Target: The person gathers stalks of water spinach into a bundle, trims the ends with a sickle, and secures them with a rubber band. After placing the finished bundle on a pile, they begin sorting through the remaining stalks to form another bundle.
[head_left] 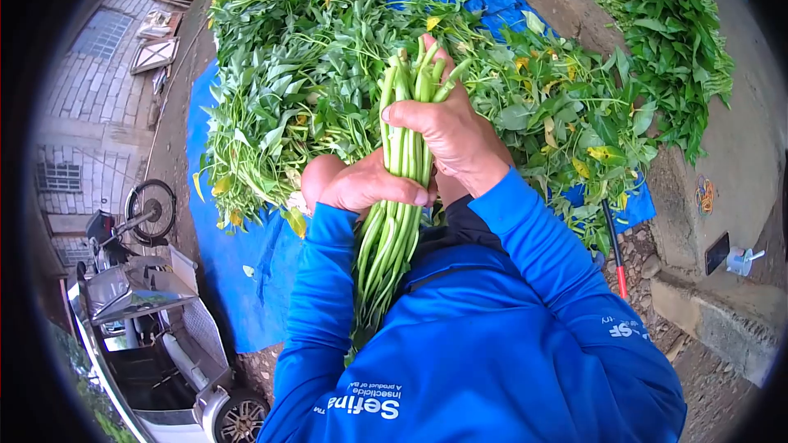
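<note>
Far to the left of the grip and nearer the person than it, a small parked vehicle (156, 312) stands on the dirt, and between it and the hands lies the edge of a blue tarp (238, 271). The person's left hand (361, 184) is closed round the middle of a bundle of stems (394, 238), thumb across the front and fingers curled fully about it. The bundle stands nearly upright in front of the chest, with its leafy tips hanging below the grip toward the jacket. Just above and to the right, the right hand (455, 143) is wrapped round the same bundle, close under the cut ends (414, 66) (these poke out past the fingers at uneven heights). Both hands are clamped shut on the stems, with no gap showing.

The work looks like squaring up a bunch. It would likely go best with the lower hand firm as the anchor while the upper hand loosens only enough to tap the ends level. Squeezing too hard could bruise or snap the hollow stems, and too slack a hold could let thin ones slide out below.

Beyond the grip, the loose heap of greens (295, 74) covers the tarp. To the right and lower lies a red-handled tool (616, 254), then a phone (716, 253) on the concrete ledge, with a second heap (665, 25) far beyond it
</note>
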`<control>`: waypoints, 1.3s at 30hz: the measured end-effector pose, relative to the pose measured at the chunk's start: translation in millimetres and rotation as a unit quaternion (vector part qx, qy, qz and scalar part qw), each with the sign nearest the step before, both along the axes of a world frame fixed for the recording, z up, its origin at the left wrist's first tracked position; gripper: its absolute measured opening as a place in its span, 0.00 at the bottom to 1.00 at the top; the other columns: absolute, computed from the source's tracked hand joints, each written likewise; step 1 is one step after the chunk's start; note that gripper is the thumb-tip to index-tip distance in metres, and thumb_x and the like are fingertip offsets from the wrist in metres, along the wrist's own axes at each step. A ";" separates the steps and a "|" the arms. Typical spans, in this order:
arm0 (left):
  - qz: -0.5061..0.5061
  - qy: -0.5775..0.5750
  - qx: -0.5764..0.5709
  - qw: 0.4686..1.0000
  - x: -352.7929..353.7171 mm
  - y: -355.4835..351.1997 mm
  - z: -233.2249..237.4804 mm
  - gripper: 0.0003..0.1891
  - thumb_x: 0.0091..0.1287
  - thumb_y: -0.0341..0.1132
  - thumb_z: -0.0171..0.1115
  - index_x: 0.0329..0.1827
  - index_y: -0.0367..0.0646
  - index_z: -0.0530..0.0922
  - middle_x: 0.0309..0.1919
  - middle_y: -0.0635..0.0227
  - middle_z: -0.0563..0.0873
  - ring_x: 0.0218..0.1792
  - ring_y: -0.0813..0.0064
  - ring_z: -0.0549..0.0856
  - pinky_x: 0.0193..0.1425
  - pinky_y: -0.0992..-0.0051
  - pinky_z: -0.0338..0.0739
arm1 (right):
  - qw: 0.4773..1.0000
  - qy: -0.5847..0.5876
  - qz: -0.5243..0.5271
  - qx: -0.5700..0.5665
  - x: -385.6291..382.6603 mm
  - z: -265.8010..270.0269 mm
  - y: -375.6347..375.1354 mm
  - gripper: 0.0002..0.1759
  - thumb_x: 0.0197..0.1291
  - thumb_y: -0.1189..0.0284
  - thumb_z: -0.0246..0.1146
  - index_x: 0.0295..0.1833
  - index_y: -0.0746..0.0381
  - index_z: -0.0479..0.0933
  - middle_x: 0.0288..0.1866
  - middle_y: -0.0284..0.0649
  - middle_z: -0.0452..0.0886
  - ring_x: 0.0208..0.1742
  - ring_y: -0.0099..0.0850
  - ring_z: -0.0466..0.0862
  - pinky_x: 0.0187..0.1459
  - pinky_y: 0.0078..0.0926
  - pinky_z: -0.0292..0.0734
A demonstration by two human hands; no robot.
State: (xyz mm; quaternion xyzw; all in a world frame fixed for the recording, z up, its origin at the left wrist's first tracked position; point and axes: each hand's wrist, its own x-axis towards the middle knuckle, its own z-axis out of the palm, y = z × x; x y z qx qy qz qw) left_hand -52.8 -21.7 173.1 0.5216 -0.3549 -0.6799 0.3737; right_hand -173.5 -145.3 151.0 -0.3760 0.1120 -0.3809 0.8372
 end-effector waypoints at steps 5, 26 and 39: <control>0.186 -0.323 -0.150 0.916 -47.0 3.0 49.3 0.66 0.49 0.42 0.94 0.85 0.33 0.55 0.69 0.58 0.80 0.69 0.67 0.81 0.73 0.69 0.78 | 0.998 -0.019 -0.030 0.042 18.1 13.3 -2.9 0.66 0.52 0.87 0.71 0.90 0.67 0.38 0.56 0.44 0.81 0.50 0.34 0.87 0.51 0.35 0.89; 0.389 -0.428 -0.328 0.747 -29.2 39.3 13.7 0.15 0.79 0.32 0.70 0.64 0.34 0.87 0.55 0.64 0.92 0.53 0.80 0.87 0.61 0.75 0.82 | 0.998 -0.051 0.022 -0.005 17.9 35.2 13.5 0.66 0.57 0.87 0.70 0.92 0.61 0.34 0.61 0.44 0.79 0.54 0.31 0.86 0.55 0.33 0.88; 0.496 -0.054 -0.279 0.821 -29.4 22.4 25.4 0.08 0.69 0.24 0.77 0.44 0.41 0.84 0.50 0.68 0.88 0.48 0.78 0.87 0.57 0.75 0.82 | 0.996 -0.069 0.041 -0.026 28.7 23.0 4.7 0.64 0.61 0.83 0.75 0.93 0.60 0.39 0.65 0.46 0.80 0.54 0.35 0.88 0.55 0.36 0.90</control>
